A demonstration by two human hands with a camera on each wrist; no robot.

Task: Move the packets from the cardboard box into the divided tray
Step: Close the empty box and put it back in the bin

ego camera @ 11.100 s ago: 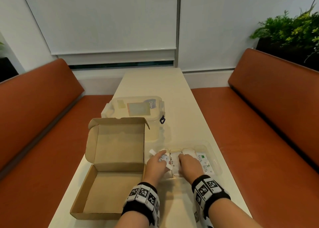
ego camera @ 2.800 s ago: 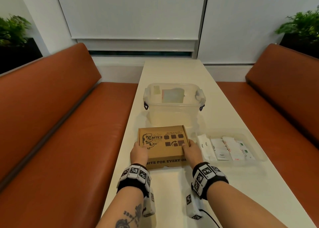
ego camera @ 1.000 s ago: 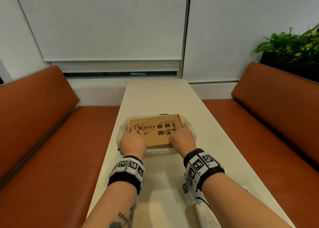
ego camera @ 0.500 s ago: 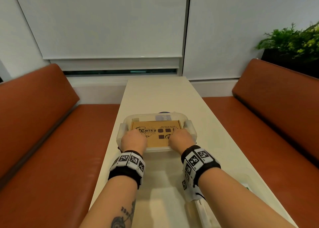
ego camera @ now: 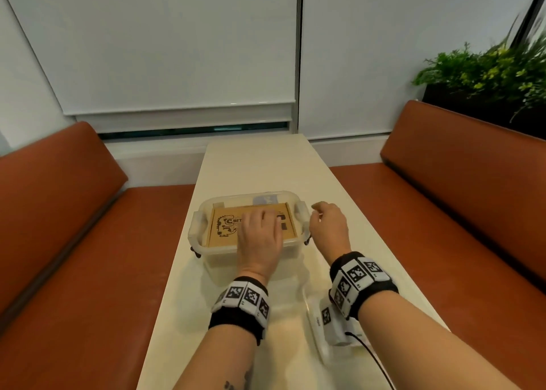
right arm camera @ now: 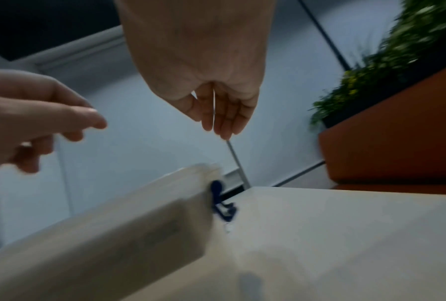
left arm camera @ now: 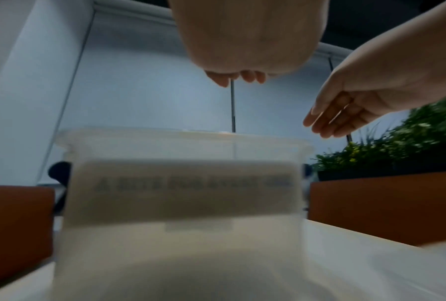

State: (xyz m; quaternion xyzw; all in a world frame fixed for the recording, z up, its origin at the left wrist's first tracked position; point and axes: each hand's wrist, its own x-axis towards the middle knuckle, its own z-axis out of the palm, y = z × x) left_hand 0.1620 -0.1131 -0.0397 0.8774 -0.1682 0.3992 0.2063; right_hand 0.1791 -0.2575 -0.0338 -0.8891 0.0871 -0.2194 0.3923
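Note:
The closed brown cardboard box [ego camera: 224,227] lies flat inside a clear plastic bin [ego camera: 206,249] on the long table. My left hand [ego camera: 260,227] hovers over the box lid with relaxed fingers and holds nothing; the left wrist view shows its fingertips [left arm camera: 232,78] above the bin [left arm camera: 180,142]. My right hand [ego camera: 325,221] hangs just right of the bin, fingers loosely curled and empty, as the right wrist view confirms [right arm camera: 216,114]. The divided tray [ego camera: 323,357] is mostly hidden under my right forearm; one white packet [ego camera: 318,323] shows in it.
The bin has a dark blue latch [right arm camera: 221,203] on its right side. Orange benches [ego camera: 74,256] run along both sides of the narrow table [ego camera: 260,168]. A planter with green plants [ego camera: 487,73] stands behind the right bench.
Both hands have let go of the box, which now rests in the bin. The left hand moved over the lid's middle; the right hand drew out past the bin's right side.

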